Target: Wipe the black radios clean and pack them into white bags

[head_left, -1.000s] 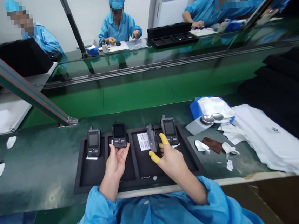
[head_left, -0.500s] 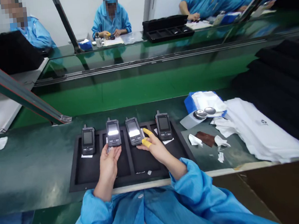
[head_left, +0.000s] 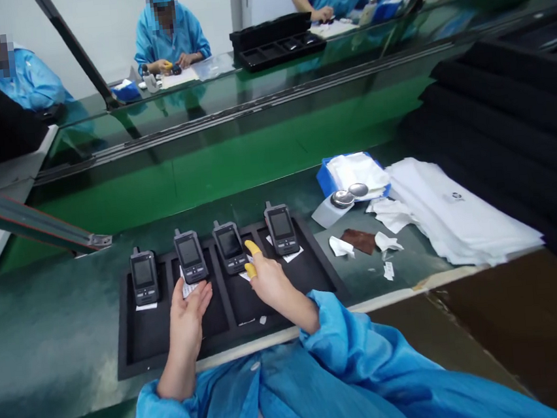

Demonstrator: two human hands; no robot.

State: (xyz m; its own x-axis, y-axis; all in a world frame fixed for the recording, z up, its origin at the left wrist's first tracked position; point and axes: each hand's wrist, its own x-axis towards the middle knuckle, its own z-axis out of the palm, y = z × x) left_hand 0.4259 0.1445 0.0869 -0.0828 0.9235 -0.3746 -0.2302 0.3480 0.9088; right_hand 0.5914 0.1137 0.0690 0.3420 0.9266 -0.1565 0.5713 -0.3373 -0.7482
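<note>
- Right hand (head_left: 273, 285) has come off the third handheld radio (head_left: 229, 247), which now lies flat in the black tray (head_left: 128, 342), no longer tipped on edge
- Right hand open and released, holding nothing; yellow finger cots (head_left: 251, 246) on thumb and index finger, just beside that radio
- Left hand (head_left: 188, 323) open, palm up, empty; fingertips near a white paper slip (head_left: 189, 290) below the second radio (head_left: 190, 255)
- Four radios in a row in the tray, on the green bench (head_left: 49, 336)
- Stack of white sheets (head_left: 456, 211) right of the tray
</note>
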